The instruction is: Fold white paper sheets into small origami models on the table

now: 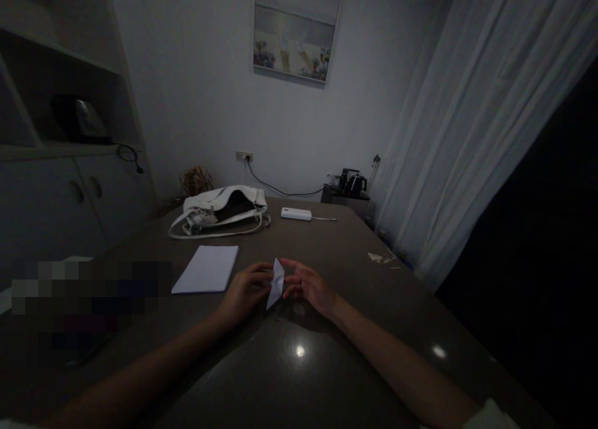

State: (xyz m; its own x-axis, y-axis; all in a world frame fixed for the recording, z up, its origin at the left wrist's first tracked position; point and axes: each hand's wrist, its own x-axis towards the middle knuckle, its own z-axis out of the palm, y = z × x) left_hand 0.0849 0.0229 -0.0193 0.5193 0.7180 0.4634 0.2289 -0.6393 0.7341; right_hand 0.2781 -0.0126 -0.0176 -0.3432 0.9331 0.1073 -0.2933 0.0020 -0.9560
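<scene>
a paper stack (205, 269) lies on the table (346, 254), a white bag (210, 200) behind it. right of the stack, the left hand (243, 291) pinches a folded paper (276, 284), held tilted. a power bank (296, 214) lies behind and right of the stack. farther right of it, the right hand (315, 290) has loosely spread fingers by the folded paper; whether they grip, i cannot tell.

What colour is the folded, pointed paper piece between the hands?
The folded, pointed paper piece is white, greyish in the dim light; head view.

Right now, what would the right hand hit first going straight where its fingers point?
Folded white paper, then the left hand beyond. The right hand may be touching the paper; depth is unclear.
</scene>
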